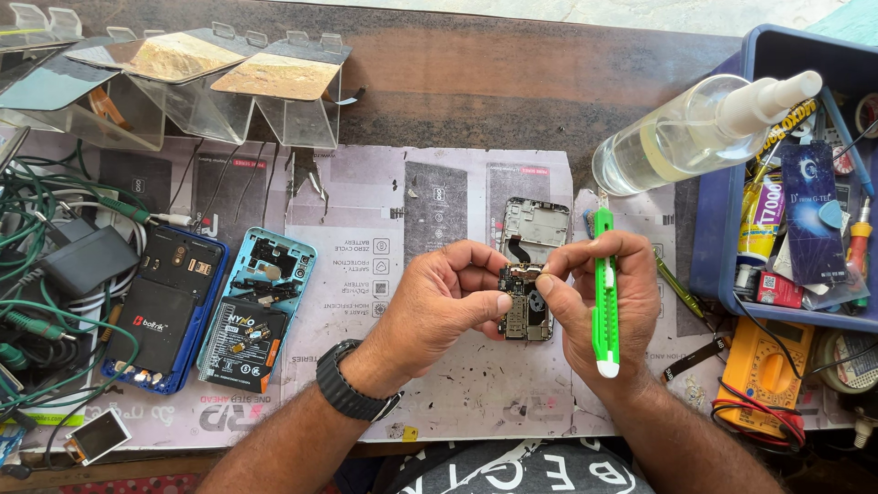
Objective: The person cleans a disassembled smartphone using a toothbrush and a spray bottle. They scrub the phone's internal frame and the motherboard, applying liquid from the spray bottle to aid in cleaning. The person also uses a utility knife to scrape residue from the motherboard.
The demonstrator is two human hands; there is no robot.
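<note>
My left hand (439,306) and my right hand (599,306) meet over the middle of the work mat and pinch a small phone circuit board (523,311) between their fingertips. A black watch sits on my left wrist. My right hand also carries a green and white tool (604,293), shaped like a pen, which lies upright across its fingers. Just behind the board, an opened phone frame (534,224) rests flat on the mat.
Two opened phones lie at the left, one dark blue (165,306) and one light blue (261,306). Green cables and a charger (55,274) crowd the left edge. A spray bottle (695,133) leans on a blue bin (722,210) of supplies; a yellow multimeter (764,375) sits below.
</note>
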